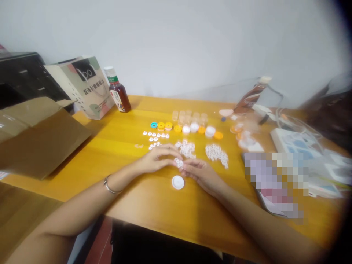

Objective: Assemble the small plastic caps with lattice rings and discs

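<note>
My left hand [159,157] and my right hand [202,172] meet above the table. Between their fingertips is a small cluster of white ring-like pieces [178,162], with both hands closed on it. Just below them on the wood lies a round white lid [178,182]. Behind the fingers spreads a pile of similar white pieces [184,147], and a second pile [216,155] sits to the right. Small white discs with raised centres [156,135] form short rows beyond my left hand; the nearest ones are partly hidden by it.
Orange, white and blue caps [161,126] line up farther back, before several clear cups [189,117]. Left are a cardboard box [41,135], a paper bag [90,88] and a sauce bottle [118,91]. Right are a tilted drink bottle [251,97], a pixelated tablet-like object [275,187] and cables.
</note>
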`<state>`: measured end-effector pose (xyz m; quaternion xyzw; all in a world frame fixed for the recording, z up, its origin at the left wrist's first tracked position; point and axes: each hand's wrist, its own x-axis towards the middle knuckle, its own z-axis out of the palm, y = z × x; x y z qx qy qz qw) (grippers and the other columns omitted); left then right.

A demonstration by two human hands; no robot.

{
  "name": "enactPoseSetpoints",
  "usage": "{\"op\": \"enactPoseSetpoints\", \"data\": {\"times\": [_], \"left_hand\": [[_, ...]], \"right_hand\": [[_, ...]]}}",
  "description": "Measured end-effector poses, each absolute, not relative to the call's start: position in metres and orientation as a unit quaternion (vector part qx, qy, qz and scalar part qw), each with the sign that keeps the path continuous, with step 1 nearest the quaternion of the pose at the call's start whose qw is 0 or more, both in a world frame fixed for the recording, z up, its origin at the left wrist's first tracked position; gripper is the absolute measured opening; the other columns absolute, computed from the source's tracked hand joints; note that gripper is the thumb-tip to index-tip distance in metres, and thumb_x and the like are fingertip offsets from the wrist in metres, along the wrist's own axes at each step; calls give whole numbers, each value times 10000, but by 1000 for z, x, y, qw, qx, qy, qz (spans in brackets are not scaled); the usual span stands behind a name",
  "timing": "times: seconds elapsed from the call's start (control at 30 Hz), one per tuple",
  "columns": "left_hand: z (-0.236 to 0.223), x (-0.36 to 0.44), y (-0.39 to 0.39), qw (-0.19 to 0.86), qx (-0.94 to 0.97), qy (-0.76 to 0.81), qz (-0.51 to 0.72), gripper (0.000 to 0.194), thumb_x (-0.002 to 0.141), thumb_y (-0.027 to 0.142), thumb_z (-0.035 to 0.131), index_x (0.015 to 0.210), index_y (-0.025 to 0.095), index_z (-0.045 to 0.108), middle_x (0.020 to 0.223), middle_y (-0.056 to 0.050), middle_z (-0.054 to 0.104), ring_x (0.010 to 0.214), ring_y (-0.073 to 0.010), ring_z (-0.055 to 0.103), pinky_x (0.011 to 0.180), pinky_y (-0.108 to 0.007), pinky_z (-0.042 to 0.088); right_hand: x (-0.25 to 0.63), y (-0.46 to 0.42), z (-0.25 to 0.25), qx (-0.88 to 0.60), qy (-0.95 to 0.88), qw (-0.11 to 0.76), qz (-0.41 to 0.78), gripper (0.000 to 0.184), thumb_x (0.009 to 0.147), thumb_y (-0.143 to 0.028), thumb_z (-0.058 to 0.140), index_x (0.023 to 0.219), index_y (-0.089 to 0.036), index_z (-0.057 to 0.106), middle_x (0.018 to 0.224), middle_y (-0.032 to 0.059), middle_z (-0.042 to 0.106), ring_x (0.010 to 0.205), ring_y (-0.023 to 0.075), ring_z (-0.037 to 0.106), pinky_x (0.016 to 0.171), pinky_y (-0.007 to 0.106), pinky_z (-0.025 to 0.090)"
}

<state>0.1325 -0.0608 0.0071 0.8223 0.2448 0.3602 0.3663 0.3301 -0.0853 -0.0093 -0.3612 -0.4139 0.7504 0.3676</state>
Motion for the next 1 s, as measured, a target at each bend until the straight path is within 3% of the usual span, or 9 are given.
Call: {"op": "enactPoseSetpoints", "data": {"times": [0.33, 0.57, 0.77, 0.9, 1.0], "left_hand": [[14, 135, -65, 429, 795, 299, 308, 192, 824, 189, 548, 999, 186, 628, 980, -68, 646, 892, -146, 593, 824, -310, 467], [7, 142, -70, 467, 731, 354, 349, 315, 802, 210, 570, 1117, 188, 576, 1005, -71, 643, 867, -132, 597, 806, -281, 471], [0, 146, -69, 533, 673, 368, 356, 200, 771, 289, 614, 895, 133, 633, 791, -54, 665, 717, -115, 608, 710, -262, 479], [5, 145, -69, 503, 674, 400, 363, 181, 769, 292, 608, 833, 123, 626, 761, -47, 654, 687, -108, 590, 686, -252, 465], [11, 141, -70, 452, 677, 440, 380, 182, 756, 284, 617, 822, 114, 615, 738, -40, 636, 651, -97, 567, 650, -234, 454]], "right_hand": [[330, -86, -13, -368, -461, 385, 710, 130, 667, -307, 711, 712, -190, 678, 634, -18, 665, 610, 95, 602, 659, 244, 461], [327, -88, -11, -385, -507, 392, 665, 151, 700, -339, 678, 688, -188, 667, 626, -15, 659, 593, 95, 585, 650, 249, 451], [325, -90, -7, -408, -536, 376, 636, 180, 706, -367, 655, 687, -189, 643, 625, -14, 643, 603, 106, 575, 664, 268, 449], [329, -91, -4, -404, -601, 369, 582, 171, 741, -370, 606, 765, -201, 601, 677, -11, 598, 632, 118, 552, 654, 279, 442], [333, -94, -3, -376, -713, 329, 491, 360, 620, -348, 715, 907, -214, 544, 776, 0, 553, 681, 134, 509, 638, 275, 428]]}}
